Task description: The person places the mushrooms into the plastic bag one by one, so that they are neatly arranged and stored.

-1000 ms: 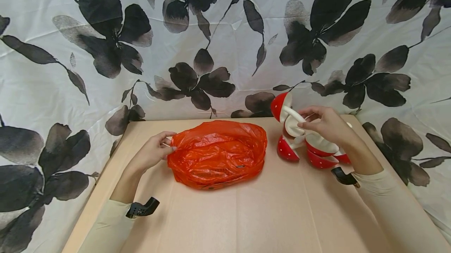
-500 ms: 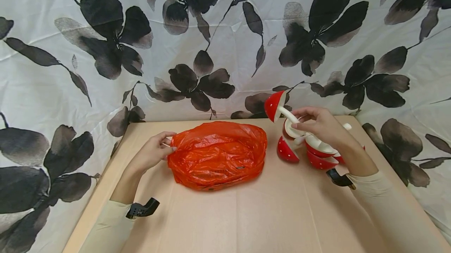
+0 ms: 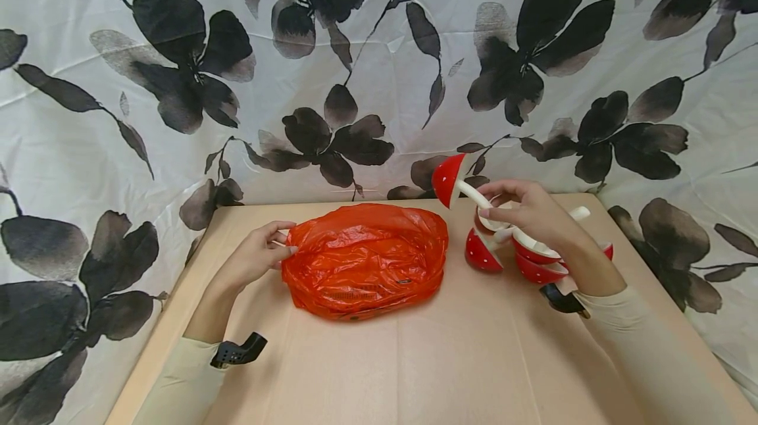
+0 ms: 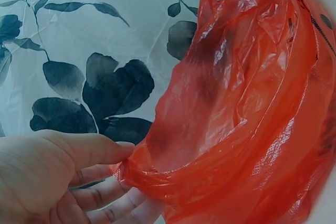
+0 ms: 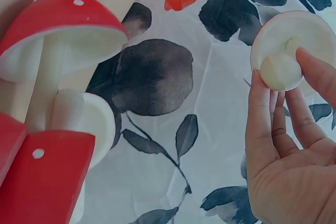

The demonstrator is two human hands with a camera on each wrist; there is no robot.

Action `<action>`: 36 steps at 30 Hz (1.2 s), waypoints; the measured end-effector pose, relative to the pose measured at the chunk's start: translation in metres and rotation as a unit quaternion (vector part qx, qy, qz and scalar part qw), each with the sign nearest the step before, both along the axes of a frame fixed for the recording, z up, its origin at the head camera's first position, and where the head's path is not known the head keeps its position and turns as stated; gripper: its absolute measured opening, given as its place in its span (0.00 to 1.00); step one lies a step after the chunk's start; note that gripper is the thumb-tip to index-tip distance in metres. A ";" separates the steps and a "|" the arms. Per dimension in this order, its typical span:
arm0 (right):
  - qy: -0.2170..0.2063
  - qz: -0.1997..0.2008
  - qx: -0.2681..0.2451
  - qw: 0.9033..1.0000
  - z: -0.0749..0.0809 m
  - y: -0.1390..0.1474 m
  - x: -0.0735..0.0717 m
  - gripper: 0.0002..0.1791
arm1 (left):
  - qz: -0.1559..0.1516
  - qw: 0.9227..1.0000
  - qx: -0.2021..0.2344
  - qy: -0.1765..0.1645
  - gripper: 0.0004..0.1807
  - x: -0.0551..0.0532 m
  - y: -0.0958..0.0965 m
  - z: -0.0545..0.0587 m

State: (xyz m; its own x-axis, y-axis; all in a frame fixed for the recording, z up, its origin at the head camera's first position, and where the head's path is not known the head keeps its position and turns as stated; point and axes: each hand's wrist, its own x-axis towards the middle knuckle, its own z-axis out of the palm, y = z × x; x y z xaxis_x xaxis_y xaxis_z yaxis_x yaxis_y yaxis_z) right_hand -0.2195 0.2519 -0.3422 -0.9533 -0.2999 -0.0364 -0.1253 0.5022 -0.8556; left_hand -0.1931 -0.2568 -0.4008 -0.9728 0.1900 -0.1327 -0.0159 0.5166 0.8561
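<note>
An orange-red plastic bag (image 3: 367, 260) lies crumpled in the middle of the table. My left hand (image 3: 254, 257) pinches the bag's left rim between thumb and fingers; in the left wrist view the bag's mouth gapes beside that hand (image 4: 73, 177). My right hand (image 3: 533, 214) holds a toy mushroom (image 3: 448, 180) by its white stem, raised above the other mushrooms. Its red, white-dotted cap points left toward the bag. From the right wrist view, the stem's rounded end (image 5: 281, 72) sits between thumb and fingers.
Several more red-capped toy mushrooms (image 3: 539, 272) lie heaped on the table's right side, beneath my right hand and partly hidden by it. A white cloth with dark flowers (image 3: 331, 139) hangs behind the wooden table (image 3: 379, 372).
My right hand has moved left with the mushroom, away from the heap and closer to the bag. The left hand and the bag have stayed in place.
</note>
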 end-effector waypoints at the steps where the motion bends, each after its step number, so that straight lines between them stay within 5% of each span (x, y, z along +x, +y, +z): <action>1: -0.002 0.002 -0.003 1.000 0.000 -0.001 0.000 0.24 | 0.000 1.000 0.003 0.000 0.30 0.000 0.000 0.000; 18: -0.015 0.017 -0.034 0.999 0.005 -0.022 -0.003 0.24 | -0.003 0.999 0.035 0.002 0.31 -0.001 -0.001 0.000; 36: 0.028 0.054 -0.038 0.997 0.001 -0.045 -0.010 0.20 | -0.008 1.000 0.028 0.011 0.28 -0.001 0.001 -0.002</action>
